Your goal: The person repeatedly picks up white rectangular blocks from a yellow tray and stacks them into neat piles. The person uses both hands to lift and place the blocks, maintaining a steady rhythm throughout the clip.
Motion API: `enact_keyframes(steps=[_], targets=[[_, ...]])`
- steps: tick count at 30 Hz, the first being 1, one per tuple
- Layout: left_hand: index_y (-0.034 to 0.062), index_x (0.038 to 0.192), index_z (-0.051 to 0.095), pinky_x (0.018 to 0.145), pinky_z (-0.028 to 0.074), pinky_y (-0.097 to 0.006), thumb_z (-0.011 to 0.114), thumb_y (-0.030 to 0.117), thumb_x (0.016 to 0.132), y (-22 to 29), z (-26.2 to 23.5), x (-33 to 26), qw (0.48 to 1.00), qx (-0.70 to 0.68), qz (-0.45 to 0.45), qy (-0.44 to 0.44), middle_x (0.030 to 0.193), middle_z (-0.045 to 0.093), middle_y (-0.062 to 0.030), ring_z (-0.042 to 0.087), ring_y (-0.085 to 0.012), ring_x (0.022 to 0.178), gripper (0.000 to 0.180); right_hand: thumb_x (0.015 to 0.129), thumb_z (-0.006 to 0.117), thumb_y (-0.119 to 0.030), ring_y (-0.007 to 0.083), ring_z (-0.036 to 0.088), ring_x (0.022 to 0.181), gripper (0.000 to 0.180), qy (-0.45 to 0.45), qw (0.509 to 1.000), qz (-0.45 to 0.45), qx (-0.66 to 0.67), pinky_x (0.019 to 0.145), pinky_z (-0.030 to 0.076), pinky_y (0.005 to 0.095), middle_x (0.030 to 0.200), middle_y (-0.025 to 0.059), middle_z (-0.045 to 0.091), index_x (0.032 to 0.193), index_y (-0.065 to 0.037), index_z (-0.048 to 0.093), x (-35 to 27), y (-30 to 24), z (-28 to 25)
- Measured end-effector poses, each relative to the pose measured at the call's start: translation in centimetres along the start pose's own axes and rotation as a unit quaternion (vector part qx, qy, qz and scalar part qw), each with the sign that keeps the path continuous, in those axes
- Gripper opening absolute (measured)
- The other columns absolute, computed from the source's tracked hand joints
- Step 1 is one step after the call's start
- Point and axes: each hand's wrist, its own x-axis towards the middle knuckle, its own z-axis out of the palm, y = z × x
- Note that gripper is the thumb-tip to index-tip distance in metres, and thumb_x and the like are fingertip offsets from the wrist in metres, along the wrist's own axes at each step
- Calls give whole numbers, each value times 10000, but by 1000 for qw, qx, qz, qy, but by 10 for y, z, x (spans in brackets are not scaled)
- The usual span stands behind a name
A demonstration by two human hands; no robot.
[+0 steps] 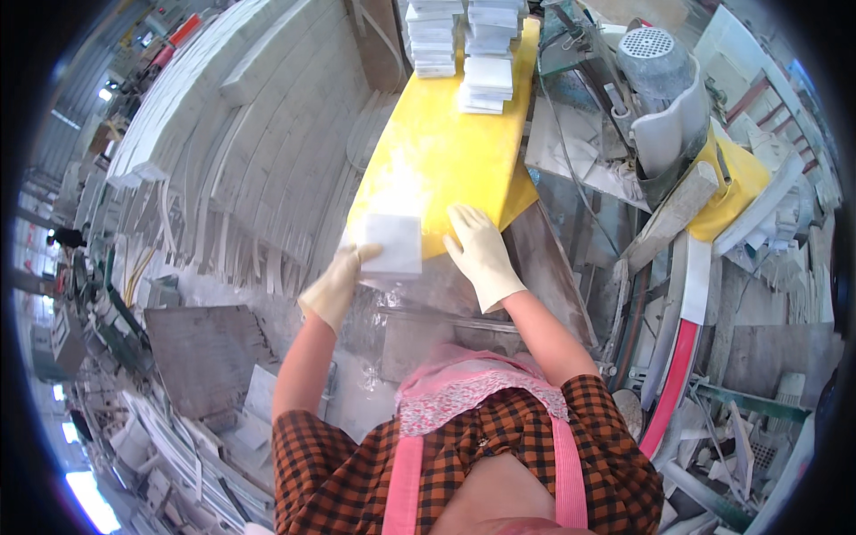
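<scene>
The left hand (333, 283) grips a white tile (395, 244); the right hand (481, 259), open, is at the yellow sheet (450, 143). Level handling should spare corners.

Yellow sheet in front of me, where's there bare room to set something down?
The widest free patch is on the yellow sheet, between the white stacks and white tile. A narrow strip shows between tile and right hand. Crowded: the far end, under the stacks, and the near-left corner, with the tile and left hand.

Head-worn fisheye (wide) looks down at left hand (333, 283), right hand (484, 261).
</scene>
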Motion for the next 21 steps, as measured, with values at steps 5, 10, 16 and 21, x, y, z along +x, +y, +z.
enact_keyframes(steps=[5,10,16,21], targets=[[-66,1357,589,1016,531,-393,676,295,905,-29,-20,14,993,-91,-10,68,1302,672,-186,662,-284,1203,585,848,652,-141,360,572,1119,375,55,993,-75,-74,1023,447,453,1145,197,641,1168,50,609,17,-2,16],[-28,1364,601,1044,517,-407,691,305,893,7,-17,50,993,-112,-30,39,1308,680,-136,666,-283,1200,584,821,663,-137,351,569,1159,427,-14,994,-36,-104,1040,444,453,1181,187,639,1207,33,600,17,-2,19],[-47,1326,616,1067,490,-379,666,289,953,100,36,176,995,-91,45,-27,1287,681,-158,658,-265,1197,505,855,655,-183,379,555,1207,442,-15,998,0,-55,1081,429,476,1237,212,625,1233,37,590,19,-1,17],[-78,1335,588,1059,501,-393,696,303,937,167,99,285,992,-54,106,-39,1299,665,-194,648,-288,1212,562,863,645,-177,376,550,1219,453,-25,998,21,-46,1093,419,470,1261,209,612,1251,45,575,21,-1,14]])
